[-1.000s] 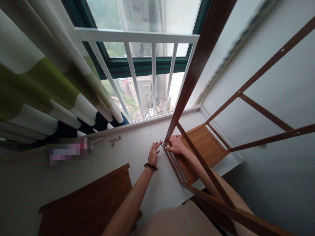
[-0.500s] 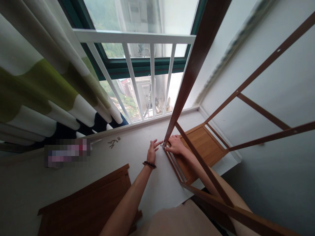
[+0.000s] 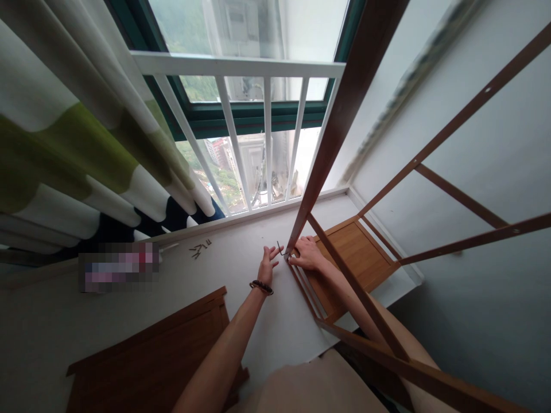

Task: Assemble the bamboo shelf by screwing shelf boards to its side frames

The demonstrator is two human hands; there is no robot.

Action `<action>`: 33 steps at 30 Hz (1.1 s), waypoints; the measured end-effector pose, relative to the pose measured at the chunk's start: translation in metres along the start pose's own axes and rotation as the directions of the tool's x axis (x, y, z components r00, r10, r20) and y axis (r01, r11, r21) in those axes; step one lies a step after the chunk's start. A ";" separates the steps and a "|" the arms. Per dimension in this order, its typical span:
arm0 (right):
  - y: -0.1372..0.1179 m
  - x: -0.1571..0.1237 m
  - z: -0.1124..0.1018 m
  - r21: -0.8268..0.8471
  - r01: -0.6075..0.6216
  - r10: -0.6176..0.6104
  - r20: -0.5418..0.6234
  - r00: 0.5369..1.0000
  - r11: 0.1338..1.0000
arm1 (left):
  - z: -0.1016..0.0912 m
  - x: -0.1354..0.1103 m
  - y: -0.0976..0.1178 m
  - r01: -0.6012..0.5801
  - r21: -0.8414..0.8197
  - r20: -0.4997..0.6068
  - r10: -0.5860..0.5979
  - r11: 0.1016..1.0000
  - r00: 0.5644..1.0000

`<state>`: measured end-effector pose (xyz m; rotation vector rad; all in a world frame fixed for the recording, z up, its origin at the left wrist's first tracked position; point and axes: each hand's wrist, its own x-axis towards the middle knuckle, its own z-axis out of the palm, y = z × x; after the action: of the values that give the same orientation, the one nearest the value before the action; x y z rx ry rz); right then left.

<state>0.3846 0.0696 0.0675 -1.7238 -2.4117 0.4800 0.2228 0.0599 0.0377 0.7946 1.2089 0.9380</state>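
Observation:
My left hand (image 3: pixel 267 265), a bead bracelet on its wrist, pinches a small dark L-shaped hex key (image 3: pixel 280 249) at the bottom corner of a brown wooden shelf frame (image 3: pixel 340 109). The key's short arm sticks up. My right hand (image 3: pixel 306 253) lies closed over that same corner, gripping the frame where the long upright meets the lower rail. A wooden shelf panel (image 3: pixel 355 252) lies inside the frame just behind my right hand.
A second wooden panel (image 3: pixel 150 361) lies on the white floor at lower left. Several small screws (image 3: pixel 200 248) are scattered near the window sill. A white railing (image 3: pixel 241 66), window and striped curtain (image 3: pixel 64 155) fill the back; a white wall stands right.
My left hand has turned the hex key, whose short arm now points upward. The right hand has stayed on the frame corner.

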 end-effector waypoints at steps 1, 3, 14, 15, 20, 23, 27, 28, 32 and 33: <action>0.000 0.000 0.000 -0.001 0.002 -0.002 -0.003 1.000 1.000 | -0.001 -0.003 0.001 -0.024 -0.016 0.016 0.024 1.000 1.000; 0.001 0.000 0.000 -0.008 0.001 -0.001 -0.009 1.000 1.000 | -0.002 -0.010 -0.003 -0.048 -0.023 0.026 0.048 0.999 0.998; 0.001 0.000 0.000 -0.006 0.010 -0.010 -0.014 1.000 1.000 | 0.005 0.000 -0.003 0.031 0.062 -0.044 -0.028 0.998 0.999; 0.001 0.000 0.000 -0.001 0.012 -0.012 -0.018 1.000 1.000 | 0.005 0.000 0.000 -0.008 0.042 -0.022 0.009 0.999 1.000; 0.001 0.000 0.000 -0.005 0.000 0.000 -0.024 1.000 1.000 | 0.002 -0.015 -0.007 -0.091 0.002 0.022 0.091 0.996 0.996; 0.002 0.000 0.002 -0.012 0.004 -0.004 -0.024 1.000 1.000 | 0.002 -0.017 -0.021 -0.045 0.001 -0.020 0.045 0.999 0.999; 0.002 0.000 0.002 -0.006 0.009 -0.009 -0.022 1.000 1.000 | 0.003 -0.005 -0.020 0.096 0.058 -0.101 -0.090 0.994 0.991; 0.002 0.000 0.002 -0.004 0.007 -0.007 -0.018 1.000 1.000 | 0.003 -0.002 -0.016 0.101 0.056 -0.094 -0.095 0.993 0.991; 0.002 0.000 0.001 -0.014 0.008 -0.008 -0.008 1.000 1.000 | 0.002 -0.003 -0.001 -0.024 0.009 -0.024 0.024 1.000 0.999; 0.002 0.000 0.002 -0.019 0.008 -0.008 -0.009 1.000 1.000 | 0.001 -0.007 -0.001 -0.047 0.005 -0.012 0.047 0.999 0.999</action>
<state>0.3860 0.0699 0.0652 -1.7198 -2.4232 0.4482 0.2235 0.0533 0.0398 0.8249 1.2079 0.9804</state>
